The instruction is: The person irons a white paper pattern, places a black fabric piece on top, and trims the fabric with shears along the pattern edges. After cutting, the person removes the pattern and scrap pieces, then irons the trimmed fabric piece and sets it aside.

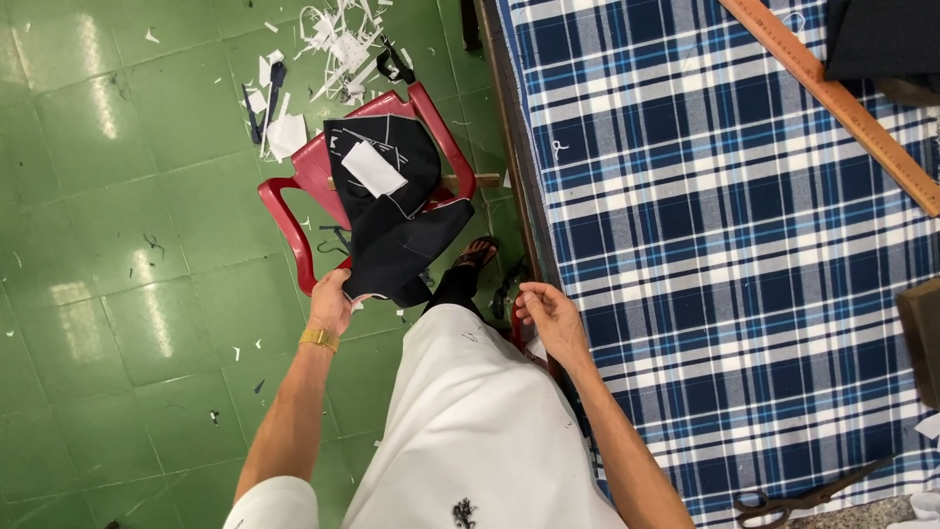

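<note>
The left hand [331,302] is closed on the lower edge of a stack of black fabric pieces [397,220], thumb over the top, fingers tucked beneath. The stack lies on the seat of a red plastic chair [294,220] that stands on the green tiled floor [117,274], and 1 white patch [372,168] rests on its top piece. The right hand [550,312] holds nothing, its fingers loosely curled, hovering at the edge of the table draped in blue-and-white plaid cloth [725,255]. A long wooden ruler [832,98] crosses the cloth's far corner, and dark-handled scissors [798,498] lie at its near edge. White paper scraps [338,44] litter the floor beyond the chair.
</note>
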